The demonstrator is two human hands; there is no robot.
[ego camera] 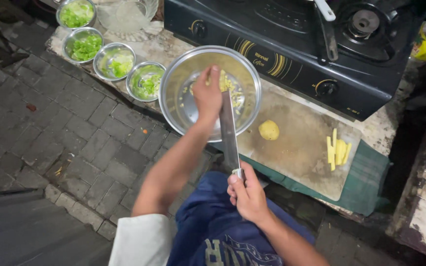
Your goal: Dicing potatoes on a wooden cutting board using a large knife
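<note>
A worn, stained surface (390,129) runs beside a grey brick floor (75,138), with a black gas stove (292,44) at the back and a wooden cutting board (301,148) on a green cloth (366,182). In the head view, the right hand (247,193) has its fingers clamped on the handle of a cleaver (229,130) whose blade reaches over a large steel bowl (173,93). The left hand (207,96), fingers together, presses against the blade, beside chopped yellow bits (229,84) in the bowl. A fingertip sliding along the edge could get cut, and the bowl overhangs the edge, so a push might tip it. Four small bowls of greens (116,61), a potato half (268,130) and yellow sticks (337,151) lie nearby.
</note>
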